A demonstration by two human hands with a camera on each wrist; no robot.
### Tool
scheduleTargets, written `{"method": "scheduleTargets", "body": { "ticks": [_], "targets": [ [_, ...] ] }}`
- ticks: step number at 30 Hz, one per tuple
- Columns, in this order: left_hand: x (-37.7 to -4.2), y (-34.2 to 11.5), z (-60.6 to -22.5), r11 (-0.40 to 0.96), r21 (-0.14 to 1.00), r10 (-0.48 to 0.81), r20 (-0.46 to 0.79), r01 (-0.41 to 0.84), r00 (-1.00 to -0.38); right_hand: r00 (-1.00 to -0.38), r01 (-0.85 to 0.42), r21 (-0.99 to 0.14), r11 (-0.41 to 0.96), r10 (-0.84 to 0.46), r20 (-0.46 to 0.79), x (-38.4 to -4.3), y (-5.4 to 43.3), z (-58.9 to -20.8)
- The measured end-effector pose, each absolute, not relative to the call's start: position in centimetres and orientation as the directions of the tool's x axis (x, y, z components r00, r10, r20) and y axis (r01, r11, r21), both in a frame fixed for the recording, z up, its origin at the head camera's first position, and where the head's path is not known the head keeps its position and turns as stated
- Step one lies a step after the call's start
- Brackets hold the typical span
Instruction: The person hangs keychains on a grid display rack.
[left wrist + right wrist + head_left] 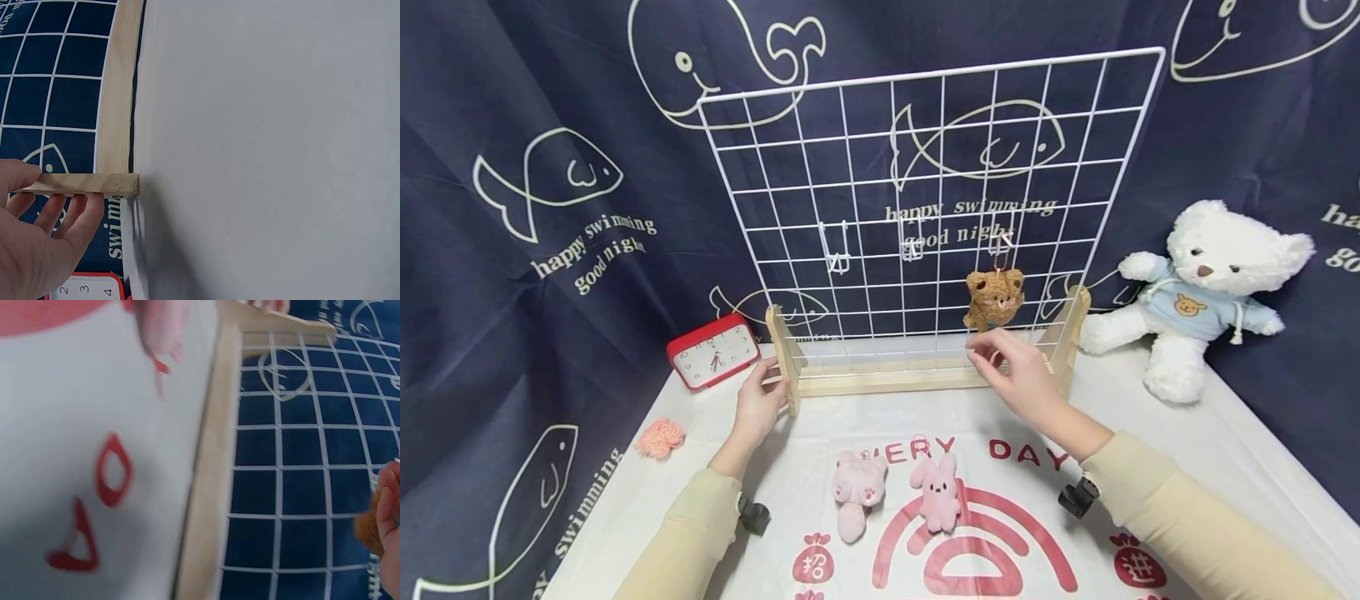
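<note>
White cloth (pixel 850 421) under grid rack (pixel 887 383), navy curtain (pixel 572 75) behind; left hand (pixel 760 402) grips rack's end, right hand (pixel 1018 373) before rack, loosely curled, empty.

White grid (pixel 941 177), brown plush (pixel 995 298), 2 pink plushies (pixel 940 496), red clock (pixel 713 353), navy fish-print curtain (pixel 647 179)

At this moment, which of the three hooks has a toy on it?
The rightmost hook in the head view: the brown plush bear hangs from it, while the left hook and middle hook are bare.
</note>
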State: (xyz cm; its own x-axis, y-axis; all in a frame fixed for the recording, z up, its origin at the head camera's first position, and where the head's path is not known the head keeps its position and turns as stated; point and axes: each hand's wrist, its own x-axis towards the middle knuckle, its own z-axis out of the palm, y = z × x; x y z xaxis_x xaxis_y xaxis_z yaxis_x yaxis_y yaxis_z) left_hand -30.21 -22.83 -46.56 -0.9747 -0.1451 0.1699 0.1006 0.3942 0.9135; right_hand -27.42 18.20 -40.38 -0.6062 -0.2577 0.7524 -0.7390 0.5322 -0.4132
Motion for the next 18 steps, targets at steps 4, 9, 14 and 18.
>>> {"method": "scheduleTargets", "body": {
  "ticks": [4, 9, 14, 18],
  "targets": [
    [-30.2, -22.8, -46.4, 0.393, 0.914, -0.142, 0.170, 0.102, -0.975, -0.636, -0.741, -0.439, 0.508, -0.319, 0.703, -27.1, 17.2, -41.9],
    [-30.1, -22.9, -46.6, 0.389, 0.915, -0.147, 0.176, 0.106, -0.973, -0.672, -0.730, -0.467, 0.499, -0.398, 0.625, -26.5, 15.9, -43.8],
    [-30.2, -22.9, -46.7, 0.394, 0.912, -0.143, 0.181, 0.112, -0.973, -0.720, -0.694, -0.513, 0.506, -0.464, 0.516, -25.9, 14.7, -45.5],
    [-30.2, -22.9, -46.8, 0.381, 0.917, -0.138, 0.180, 0.116, -0.974, -0.753, -0.656, -0.545, 0.522, -0.503, 0.424, -25.6, 14.0, -46.2]
  ]
}}
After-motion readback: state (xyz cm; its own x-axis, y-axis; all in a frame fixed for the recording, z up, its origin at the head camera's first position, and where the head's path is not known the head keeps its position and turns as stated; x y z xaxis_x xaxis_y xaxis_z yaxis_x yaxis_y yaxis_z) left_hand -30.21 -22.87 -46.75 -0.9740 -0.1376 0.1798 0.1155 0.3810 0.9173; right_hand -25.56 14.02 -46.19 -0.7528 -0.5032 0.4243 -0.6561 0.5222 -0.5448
